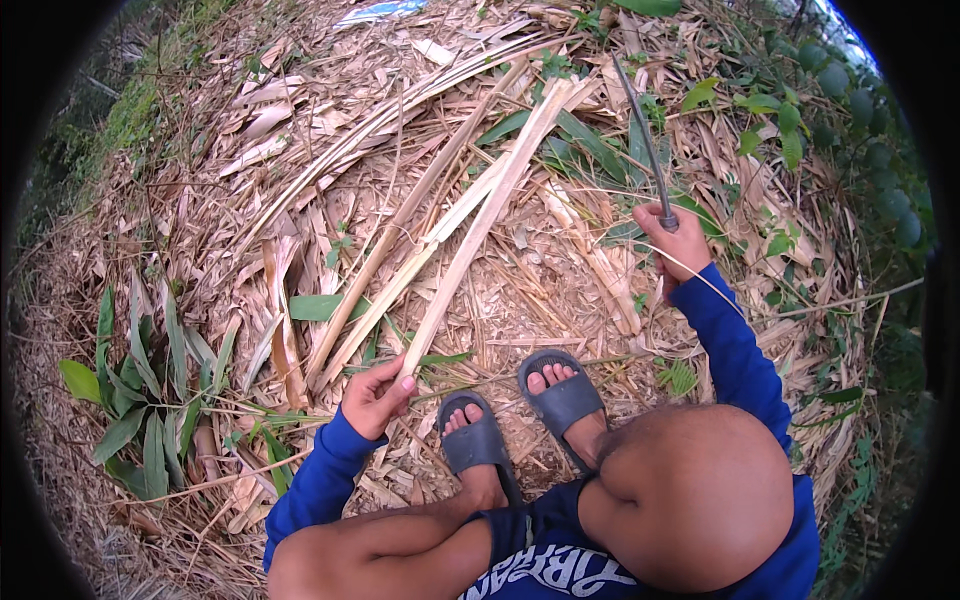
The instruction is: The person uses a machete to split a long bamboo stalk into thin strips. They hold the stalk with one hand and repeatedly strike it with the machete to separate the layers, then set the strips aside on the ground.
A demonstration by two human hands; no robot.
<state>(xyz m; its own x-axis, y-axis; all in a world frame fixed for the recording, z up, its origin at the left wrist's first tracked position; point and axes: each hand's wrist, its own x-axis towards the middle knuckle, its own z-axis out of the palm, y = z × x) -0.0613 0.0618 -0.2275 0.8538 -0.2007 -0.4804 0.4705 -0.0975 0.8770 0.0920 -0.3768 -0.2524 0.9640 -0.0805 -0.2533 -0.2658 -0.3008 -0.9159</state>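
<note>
At the left stands a leafy plant [152,415]. Next, the left hand [378,397] pinches the near end of a long pale strip [484,228], which extends forward over dry litter [530,285]. At the right, the right hand [678,245] grips a long dark blade [647,136] at its near end.

left fingers [404,387] pinch pale strip [477,235] | right fingers [650,219] grip dark blade [645,134] | dry litter [535,265]

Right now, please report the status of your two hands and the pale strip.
Left hand pinching near end of pale strip. Right hand gripping dark-bladed tool, apart from strip. Thin stem by right wrist.
</note>
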